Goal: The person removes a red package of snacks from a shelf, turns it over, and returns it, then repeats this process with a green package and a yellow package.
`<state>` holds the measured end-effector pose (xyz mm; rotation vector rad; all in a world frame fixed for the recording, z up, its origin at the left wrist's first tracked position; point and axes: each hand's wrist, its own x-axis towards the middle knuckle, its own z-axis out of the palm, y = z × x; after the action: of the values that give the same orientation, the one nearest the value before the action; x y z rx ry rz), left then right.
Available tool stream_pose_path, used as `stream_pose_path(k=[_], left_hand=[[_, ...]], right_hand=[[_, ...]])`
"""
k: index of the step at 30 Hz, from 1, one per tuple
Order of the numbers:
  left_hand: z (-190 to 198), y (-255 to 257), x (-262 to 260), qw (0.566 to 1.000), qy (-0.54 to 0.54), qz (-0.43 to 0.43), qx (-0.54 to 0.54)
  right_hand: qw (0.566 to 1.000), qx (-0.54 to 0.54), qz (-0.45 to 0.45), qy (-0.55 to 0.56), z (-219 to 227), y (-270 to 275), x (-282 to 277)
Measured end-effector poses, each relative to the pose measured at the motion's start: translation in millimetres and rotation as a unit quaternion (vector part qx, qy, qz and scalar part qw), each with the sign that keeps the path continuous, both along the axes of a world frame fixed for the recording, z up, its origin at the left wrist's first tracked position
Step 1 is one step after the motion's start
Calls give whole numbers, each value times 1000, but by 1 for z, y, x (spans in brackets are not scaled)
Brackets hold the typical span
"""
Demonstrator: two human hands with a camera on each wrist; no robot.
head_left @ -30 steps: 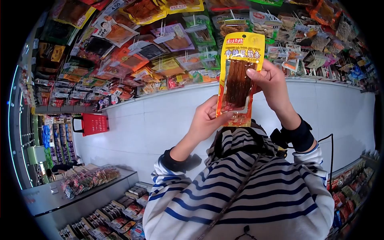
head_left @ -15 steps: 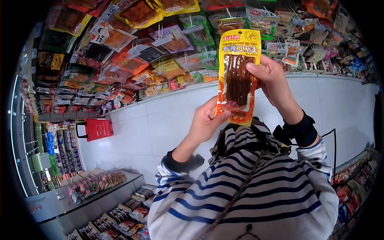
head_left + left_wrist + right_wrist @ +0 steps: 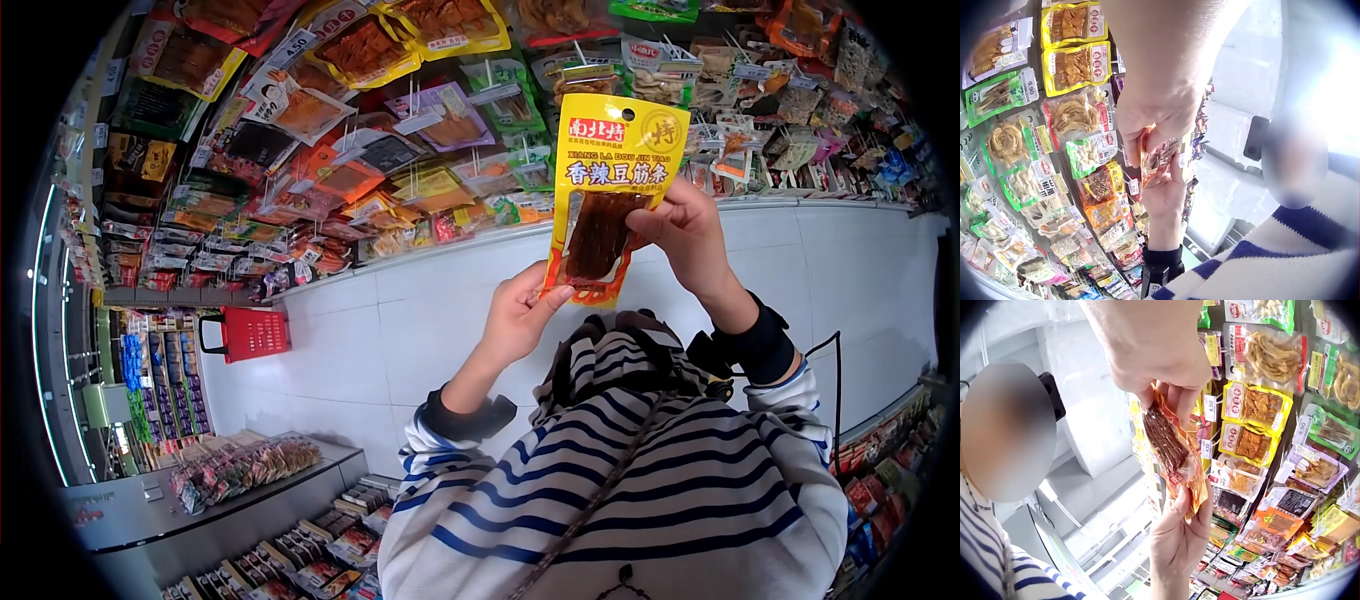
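A yellow snack packet point(image 3: 612, 180) with Chinese lettering and a clear window onto brown strips is held up before the person's chest. At its bottom corner the left hand point(image 3: 520, 310) pinches it, thumb on the front. The right hand point(image 3: 690, 235) grips its right edge, thumb lying over the window. In the right wrist view the brown strips point(image 3: 1166, 440) show through the window, between the right hand point(image 3: 1160, 356) above and the left hand point(image 3: 1179, 544) below. The left wrist view shows the packet point(image 3: 1161, 153) edge-on, its front partly hidden by fingers.
A wall display of hanging snack packets point(image 3: 440, 110) with price tags stands in front. On the pale tiled floor point(image 3: 340, 340) sits a red shopping basket point(image 3: 252, 333) at the left. A grey counter point(image 3: 130, 510) bears bagged goods point(image 3: 245, 472); more shelves stand behind at the lower right.
The packet has tilted, its top swinging right and toward the camera, so its lettering looks larger. Both hands keep hold of it. The view has shifted slightly.
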<state>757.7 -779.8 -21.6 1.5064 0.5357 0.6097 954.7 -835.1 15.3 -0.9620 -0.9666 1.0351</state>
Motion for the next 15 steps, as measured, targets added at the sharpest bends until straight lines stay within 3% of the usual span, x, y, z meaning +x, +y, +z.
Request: stream_pose_path(k=[8,11,15], left_hand=[[2,-4,1,999,-30,16,-11],[-8,-8,10,986,-96,73,-116],[-6,-17,14,976,-127,65,-163]], right_hand=[[1000,-7,-10,13,0,-1,1],[996,-20,-33,81,3,5,-1],[994,-16,-35,106,3,9,1]])
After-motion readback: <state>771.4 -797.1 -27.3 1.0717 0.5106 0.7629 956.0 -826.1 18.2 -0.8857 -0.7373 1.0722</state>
